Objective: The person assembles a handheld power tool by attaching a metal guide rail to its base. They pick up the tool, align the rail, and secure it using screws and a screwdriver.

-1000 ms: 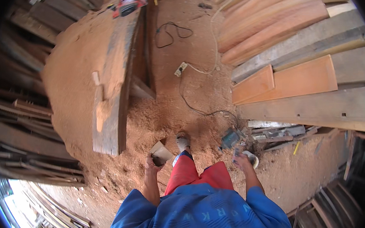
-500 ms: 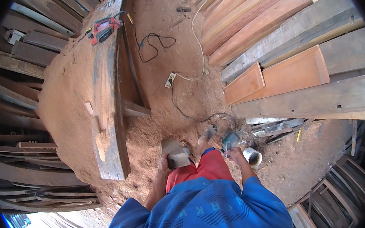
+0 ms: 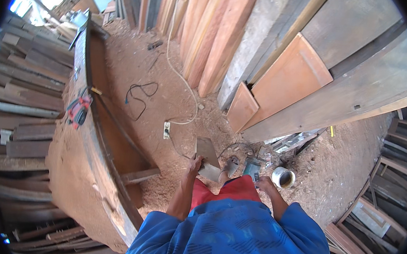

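My left hand point(image 3: 194, 164) is closed on the edge of a flat, grey-brown rectangular board point(image 3: 207, 155), holding it in front of my knees. To the right, my right hand point(image 3: 265, 184) is closed around the near end of a green-and-grey tool point(image 3: 252, 167). Its exact kind is too small to make out. A white bucket point(image 3: 283, 177) with a dark inside stands just right of that hand. From a white socket strip point(image 3: 166, 130) on the ground, a dark cord point(image 3: 177, 149) runs toward the tool and passes behind the board.
A long timber bench point(image 3: 100, 152) stretches along my left, with a red-and-black power tool point(image 3: 78, 110) on it. Tall planks point(image 3: 220, 41) and orange-brown panels point(image 3: 292, 81) lean ahead to the right. Stacked boards point(image 3: 25, 111) line the far left. Sawdust covers the ground.
The view has tilted up and turned to the right. My left hand has brought the board forward, farther from my lap. My right hand stays at the green-and-grey tool.
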### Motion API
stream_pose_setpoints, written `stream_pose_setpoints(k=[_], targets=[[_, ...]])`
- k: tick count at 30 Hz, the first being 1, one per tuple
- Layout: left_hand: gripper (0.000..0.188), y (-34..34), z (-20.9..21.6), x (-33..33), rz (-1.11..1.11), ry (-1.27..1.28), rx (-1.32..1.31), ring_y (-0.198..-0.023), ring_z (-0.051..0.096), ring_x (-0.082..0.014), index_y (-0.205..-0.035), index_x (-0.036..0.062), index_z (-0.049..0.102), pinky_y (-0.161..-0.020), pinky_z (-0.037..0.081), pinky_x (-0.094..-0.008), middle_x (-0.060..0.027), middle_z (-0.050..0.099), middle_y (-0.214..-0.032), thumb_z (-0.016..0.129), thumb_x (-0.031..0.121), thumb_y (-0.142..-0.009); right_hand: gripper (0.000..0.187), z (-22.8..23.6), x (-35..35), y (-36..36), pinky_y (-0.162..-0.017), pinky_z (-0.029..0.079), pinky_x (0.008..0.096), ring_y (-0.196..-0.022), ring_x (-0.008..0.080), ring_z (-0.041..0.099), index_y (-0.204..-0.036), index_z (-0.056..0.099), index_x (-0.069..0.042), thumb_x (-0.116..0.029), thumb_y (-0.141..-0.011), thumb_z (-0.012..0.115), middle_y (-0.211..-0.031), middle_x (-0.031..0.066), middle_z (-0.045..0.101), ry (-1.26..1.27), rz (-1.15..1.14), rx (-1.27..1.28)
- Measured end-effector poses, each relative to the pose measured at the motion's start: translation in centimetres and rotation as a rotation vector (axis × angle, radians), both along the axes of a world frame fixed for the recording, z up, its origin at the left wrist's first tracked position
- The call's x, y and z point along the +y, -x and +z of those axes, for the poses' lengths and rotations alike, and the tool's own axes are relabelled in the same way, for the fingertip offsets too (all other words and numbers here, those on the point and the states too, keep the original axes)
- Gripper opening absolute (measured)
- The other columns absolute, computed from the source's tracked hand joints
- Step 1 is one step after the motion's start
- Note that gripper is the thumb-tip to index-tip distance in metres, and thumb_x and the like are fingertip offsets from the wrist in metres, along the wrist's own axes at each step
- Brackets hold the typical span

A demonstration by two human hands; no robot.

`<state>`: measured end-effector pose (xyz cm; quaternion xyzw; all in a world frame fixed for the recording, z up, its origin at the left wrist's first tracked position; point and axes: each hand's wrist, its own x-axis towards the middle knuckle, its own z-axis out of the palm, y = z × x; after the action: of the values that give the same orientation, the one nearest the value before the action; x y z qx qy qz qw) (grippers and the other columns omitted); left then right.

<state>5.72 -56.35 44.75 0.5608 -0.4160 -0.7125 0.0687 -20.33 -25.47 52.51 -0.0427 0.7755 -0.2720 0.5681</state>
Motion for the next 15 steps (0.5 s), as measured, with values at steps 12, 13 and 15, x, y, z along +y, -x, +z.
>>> stream_pose_setpoints(k=[12,13,15], targets=[[0.065,13.2,-11.9,-13.7,-0.907,0.325,-0.42,-0.119,0.059,-0.0413,-0.138,0.0122,0.056,-0.099,0.048,-0.0478,-0.025,0.063,-0.126,0.058,0.049,-0.084,0.027,-3.4,8.7,0.2,-0.053,0.054,0.0332,-0.066,0.0197,0.068,-0.094,0.069,0.001,-0.019,-0.08,0.079,-0.082,0.011,0.071,-0.155,-0.417,0.063],[0.065,14.7,-11.7,-13.9,-0.86,0.281,-0.427,-0.121,0.058,-0.0409,-0.137,0.012,0.056,-0.101,0.047,-0.0474,-0.0248,0.062,-0.127,0.056,0.05,-0.085,0.027,-3.4,7.8,-1.0,-0.051,0.052,0.0318,-0.064,0.0176,0.066,-0.092,0.068,0.001,-0.019,-0.08,0.08,-0.08,0.01,0.07,-0.235,-0.445,0.086],[0.065,20.1,-7.7,-15.0,-0.921,0.281,-0.485,-0.123,0.057,-0.0402,-0.136,0.0115,0.057,-0.103,0.045,-0.0471,-0.0239,0.062,-0.129,0.05,0.053,-0.087,0.026,-2.9,6.5,-4.0,-0.049,0.05,0.0309,-0.061,0.0159,0.064,-0.09,0.068,0.001,-0.019,-0.08,0.081,-0.077,0.0085,0.068,-0.281,-0.537,0.037]])
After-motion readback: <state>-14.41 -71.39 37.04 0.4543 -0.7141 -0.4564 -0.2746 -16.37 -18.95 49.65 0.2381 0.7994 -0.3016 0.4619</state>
